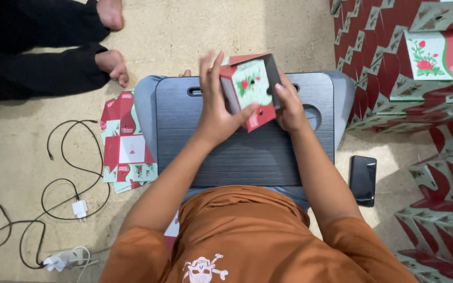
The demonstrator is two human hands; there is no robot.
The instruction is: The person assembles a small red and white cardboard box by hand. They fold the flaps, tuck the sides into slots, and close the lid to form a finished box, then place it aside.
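A small cardboard box point(251, 89), red and white with a rose print, is held up between both hands above a dark grey lap desk point(247, 157). My left hand point(215, 102) clasps its left side with the thumb pressing a red flap at the bottom. My right hand point(289, 107) grips its right side from behind. The box looks partly folded, with its dark inside showing at the right edge.
Flat unfolded box blanks point(127, 147) lie on the floor to the left. Stacks of red and green folded boxes point(410, 68) fill the right side. A black phone point(363, 180) lies at right. Black cables and a white charger point(79, 208) lie lower left. Another person's feet point(112, 63) rest upper left.
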